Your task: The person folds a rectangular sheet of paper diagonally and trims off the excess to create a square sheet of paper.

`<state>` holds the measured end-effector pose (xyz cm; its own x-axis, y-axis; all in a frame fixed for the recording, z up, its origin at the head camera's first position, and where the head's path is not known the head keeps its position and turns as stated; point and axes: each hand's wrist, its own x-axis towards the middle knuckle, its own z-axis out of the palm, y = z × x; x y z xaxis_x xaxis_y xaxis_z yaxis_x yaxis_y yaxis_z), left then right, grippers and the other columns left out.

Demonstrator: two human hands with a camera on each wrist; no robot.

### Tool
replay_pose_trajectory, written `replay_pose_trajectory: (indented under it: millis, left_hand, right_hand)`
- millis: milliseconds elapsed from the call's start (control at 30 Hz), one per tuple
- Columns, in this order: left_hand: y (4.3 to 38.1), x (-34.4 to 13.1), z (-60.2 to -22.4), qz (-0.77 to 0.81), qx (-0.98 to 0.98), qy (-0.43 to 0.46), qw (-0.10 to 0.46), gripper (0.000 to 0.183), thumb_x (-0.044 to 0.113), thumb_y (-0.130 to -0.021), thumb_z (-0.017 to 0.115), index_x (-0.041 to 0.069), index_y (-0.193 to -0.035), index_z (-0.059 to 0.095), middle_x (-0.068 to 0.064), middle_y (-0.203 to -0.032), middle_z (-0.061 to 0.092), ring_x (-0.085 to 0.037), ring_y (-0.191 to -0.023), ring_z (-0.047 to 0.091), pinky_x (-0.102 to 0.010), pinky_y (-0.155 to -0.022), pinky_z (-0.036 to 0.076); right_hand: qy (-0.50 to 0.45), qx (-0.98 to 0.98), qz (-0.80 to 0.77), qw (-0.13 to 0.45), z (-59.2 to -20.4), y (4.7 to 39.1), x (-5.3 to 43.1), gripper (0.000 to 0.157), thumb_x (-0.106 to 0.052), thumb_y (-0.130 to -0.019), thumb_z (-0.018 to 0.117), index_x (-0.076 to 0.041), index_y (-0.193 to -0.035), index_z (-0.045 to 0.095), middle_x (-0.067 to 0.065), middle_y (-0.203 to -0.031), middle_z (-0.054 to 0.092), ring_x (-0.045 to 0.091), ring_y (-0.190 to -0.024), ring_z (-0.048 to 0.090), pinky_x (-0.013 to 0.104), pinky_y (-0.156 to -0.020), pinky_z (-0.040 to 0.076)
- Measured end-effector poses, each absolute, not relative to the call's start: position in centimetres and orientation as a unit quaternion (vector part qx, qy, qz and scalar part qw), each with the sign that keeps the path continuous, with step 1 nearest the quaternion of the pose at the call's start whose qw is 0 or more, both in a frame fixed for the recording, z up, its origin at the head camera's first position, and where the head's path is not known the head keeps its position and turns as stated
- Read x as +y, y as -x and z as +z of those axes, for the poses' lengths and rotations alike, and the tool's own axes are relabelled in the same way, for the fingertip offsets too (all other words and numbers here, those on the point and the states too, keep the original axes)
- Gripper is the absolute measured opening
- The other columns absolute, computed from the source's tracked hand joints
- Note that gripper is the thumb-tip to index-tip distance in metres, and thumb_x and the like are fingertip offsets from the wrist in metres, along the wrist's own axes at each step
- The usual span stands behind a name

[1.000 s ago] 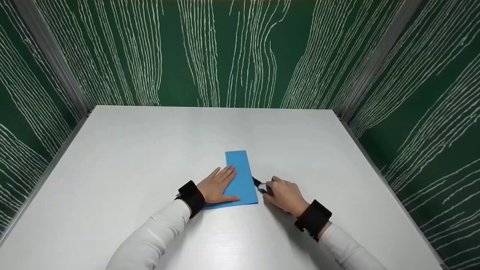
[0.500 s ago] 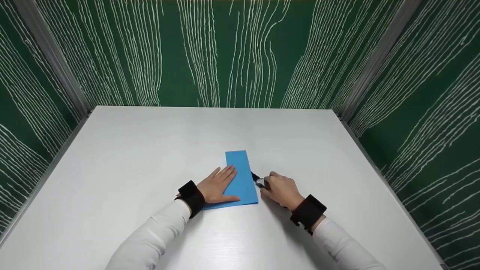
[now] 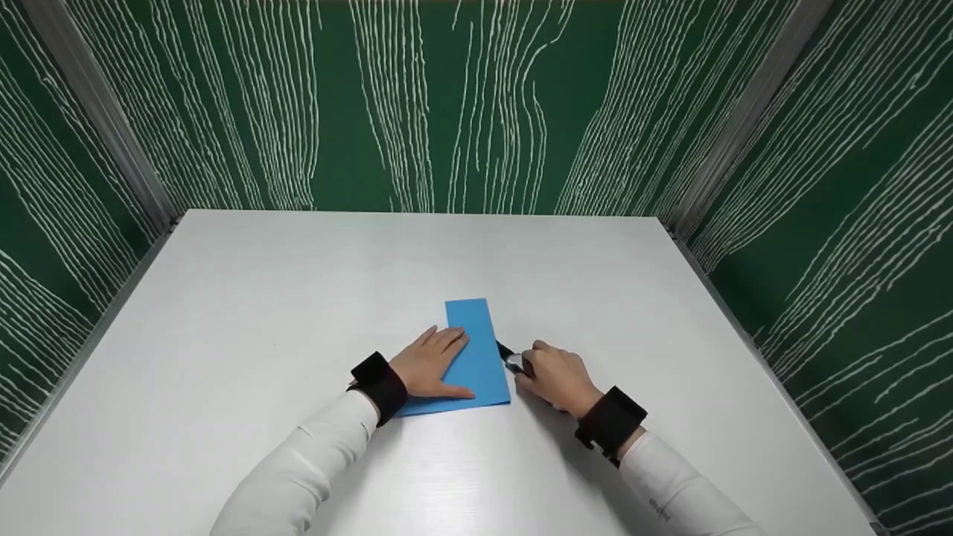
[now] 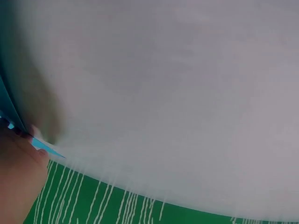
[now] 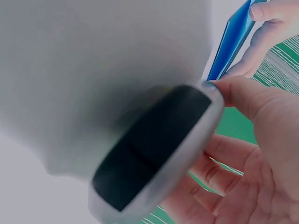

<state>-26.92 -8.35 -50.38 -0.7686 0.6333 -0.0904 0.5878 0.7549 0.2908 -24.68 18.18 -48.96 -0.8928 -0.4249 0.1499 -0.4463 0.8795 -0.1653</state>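
A folded blue sheet of paper (image 3: 482, 368) lies on the white table. My left hand (image 3: 428, 368) rests on its left part, fingers stretched out and thumb toward the near edge. At the paper's right edge my right hand (image 3: 560, 380) grips a black and silver stapler (image 3: 514, 362), whose dark front end reaches that edge. Seen from the right wrist, the stapler (image 5: 154, 144) shows a rounded pale body with a black panel, held between thumb and fingers. In the left wrist view only part of the left hand (image 4: 21, 172) and a blue corner show.
The white table (image 3: 298, 283) runs back to a green wall (image 3: 476, 104) with wavy white lines. Grey metal posts (image 3: 726, 149) stand at its far corners. Each wrist wears a black band (image 3: 610, 424).
My right hand has moved slightly left and away from me, bringing the stapler's front end farther up the paper's right edge. The left hand stays in place on the paper.
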Motion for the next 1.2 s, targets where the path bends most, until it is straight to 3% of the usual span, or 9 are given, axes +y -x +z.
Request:
replay_pose_trajectory:
  millis: [433,700,1200]
  left_hand:
    - [28.7,-8.7,-51.3,0.122,0.93,-0.316,0.145,0.12,0.072,-0.084,0.068,0.008,-0.166,0.009,-0.01,-0.176,0.007,-0.025,-0.164,0.006,-0.05,-0.134,0.005]
    - [29.0,-8.8,-51.5,0.114,0.927,-0.329,0.139,0.122,0.074,-0.082,0.067,0.009,-0.166,0.008,-0.009,-0.176,0.006,-0.024,-0.164,0.006,-0.048,-0.135,0.005]
    - [28.6,-9.3,-51.3,0.103,0.918,-0.362,0.127,0.12,0.075,-0.081,0.068,0.01,-0.166,0.012,-0.009,-0.176,0.009,-0.022,-0.164,0.01,-0.048,-0.134,0.008]
  right_hand:
    - [-0.23,-0.967,0.102,0.05,-49.1,24.7,18.2,0.027,-0.025,-0.091,0.076,-0.008,-0.075,0.063,0.003,-0.072,0.051,0.013,-0.058,0.042,0.031,-0.051,0.037]
    - [-0.23,-0.966,0.112,0.044,-49.0,24.4,18.2,0.023,-0.022,-0.088,0.076,-0.007,-0.076,0.064,0.003,-0.072,0.051,0.013,-0.058,0.044,0.031,-0.052,0.036]
    - [-0.241,-0.962,0.11,0.069,-49.2,23.0,18.2,0.031,-0.021,-0.087,0.077,-0.012,-0.067,0.055,0.001,-0.069,0.047,0.011,-0.054,0.041,0.026,-0.049,0.031]
